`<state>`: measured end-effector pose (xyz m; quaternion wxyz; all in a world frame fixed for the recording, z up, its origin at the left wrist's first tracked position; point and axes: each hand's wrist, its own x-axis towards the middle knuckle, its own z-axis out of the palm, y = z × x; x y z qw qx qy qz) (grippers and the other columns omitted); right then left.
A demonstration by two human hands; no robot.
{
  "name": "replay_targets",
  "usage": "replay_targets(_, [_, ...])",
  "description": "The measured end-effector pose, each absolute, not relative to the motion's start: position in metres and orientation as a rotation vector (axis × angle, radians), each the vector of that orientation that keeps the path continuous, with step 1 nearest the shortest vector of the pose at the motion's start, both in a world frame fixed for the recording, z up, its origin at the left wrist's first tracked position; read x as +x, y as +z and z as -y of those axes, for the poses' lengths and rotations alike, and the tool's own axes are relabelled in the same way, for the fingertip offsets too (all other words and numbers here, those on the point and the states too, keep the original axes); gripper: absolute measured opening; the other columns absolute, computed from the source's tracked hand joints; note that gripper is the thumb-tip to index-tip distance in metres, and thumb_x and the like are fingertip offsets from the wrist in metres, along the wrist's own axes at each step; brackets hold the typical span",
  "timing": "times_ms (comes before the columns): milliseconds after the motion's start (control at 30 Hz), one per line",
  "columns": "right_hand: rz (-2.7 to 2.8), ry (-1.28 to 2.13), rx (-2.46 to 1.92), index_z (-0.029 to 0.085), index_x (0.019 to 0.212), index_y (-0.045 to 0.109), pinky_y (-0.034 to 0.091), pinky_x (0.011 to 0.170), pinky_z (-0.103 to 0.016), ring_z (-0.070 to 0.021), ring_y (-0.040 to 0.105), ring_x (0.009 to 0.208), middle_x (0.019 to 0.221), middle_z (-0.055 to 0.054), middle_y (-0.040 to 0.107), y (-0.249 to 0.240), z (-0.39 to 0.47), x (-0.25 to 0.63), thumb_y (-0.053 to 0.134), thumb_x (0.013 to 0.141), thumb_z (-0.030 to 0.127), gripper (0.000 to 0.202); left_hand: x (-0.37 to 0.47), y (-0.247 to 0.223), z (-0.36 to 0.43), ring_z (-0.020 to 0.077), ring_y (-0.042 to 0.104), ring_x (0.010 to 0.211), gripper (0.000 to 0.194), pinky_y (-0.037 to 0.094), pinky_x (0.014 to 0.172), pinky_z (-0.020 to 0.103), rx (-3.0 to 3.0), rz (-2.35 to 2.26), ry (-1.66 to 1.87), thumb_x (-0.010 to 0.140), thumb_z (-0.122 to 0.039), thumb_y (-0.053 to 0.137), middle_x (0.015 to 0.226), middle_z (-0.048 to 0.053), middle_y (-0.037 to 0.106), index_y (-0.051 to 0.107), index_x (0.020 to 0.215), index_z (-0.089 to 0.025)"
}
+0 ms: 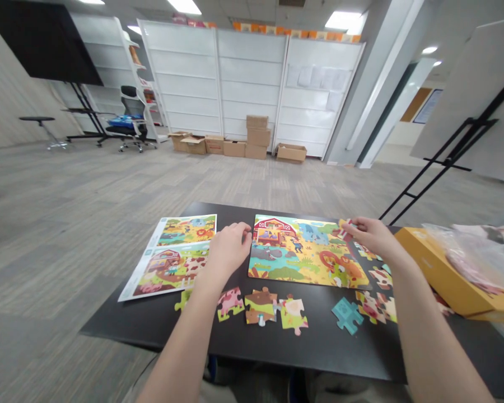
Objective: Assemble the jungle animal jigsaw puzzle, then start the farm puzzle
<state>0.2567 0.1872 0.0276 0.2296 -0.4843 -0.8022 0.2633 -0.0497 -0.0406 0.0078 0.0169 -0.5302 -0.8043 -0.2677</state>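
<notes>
My right hand (367, 232) pinches a red, white and yellow puzzle piece (345, 228) over the upper right corner of the puzzle board (294, 273). The board shows a barn, a hippo, elephants and lions. Between the board and the printed picture sheet (145, 271), my left hand (233, 240) hovers with curled fingers; what they hold, if anything, is hidden. Below the board lie a pink piece (231, 303), a brown piece (260, 305) and a chicken piece (293, 313). Further right is a teal piece (347, 315).
More loose pieces (373, 308) lie near my right forearm. A yellow box (449, 274) with clear plastic on it stands at the table's right. The black table (273, 341) has its near edge by my legs. Cardboard boxes (257, 137) and a chair are across the room.
</notes>
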Motion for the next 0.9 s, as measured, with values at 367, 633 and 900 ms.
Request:
replay_targets(367, [2.009, 1.609, -0.736, 0.018, 0.09, 0.062, 0.022, 0.044, -0.023, -0.0077, 0.039, 0.044, 0.052, 0.005, 0.055, -0.002, -0.126, 0.172, 0.074, 0.076, 0.056, 0.043, -0.025, 0.0, 0.024, 0.0203, 0.074, 0.09, 0.02, 0.058, 0.085, 0.033, -2.016, 2.441, -1.493, 0.086, -0.028, 0.063, 0.098, 0.005, 0.079, 0.072, 0.102, -0.02])
replay_targets(633, [2.11, 1.712, -0.68, 0.019, 0.095, 0.059, 0.028, 0.047, -0.022, -0.0087, 0.047, 0.048, 0.063, 0.001, 0.066, 0.001, -0.113, 0.169, 0.072, 0.08, 0.059, 0.044, -0.02, -0.003, 0.017, 0.02, 0.075, 0.086, 0.028, 0.061, 0.079, 0.032, -1.988, 2.402, -1.856, 0.088, -0.03, 0.063, 0.098, 0.008, 0.077, 0.068, 0.113, -0.017])
replay_targets(900, [2.302, 1.657, -0.508, 0.019, 0.085, 0.068, 0.045, 0.06, -0.028, -0.0145, 0.061, 0.059, 0.064, 0.0, 0.066, -0.001, -0.105, 0.165, 0.069, 0.085, 0.057, 0.039, -0.016, -0.004, 0.016, 0.0185, 0.074, 0.084, 0.021, 0.06, 0.08, 0.031, -2.287, 2.373, -2.016, 0.084, -0.021, 0.067, 0.09, 0.007, 0.075, 0.068, 0.104, -0.015])
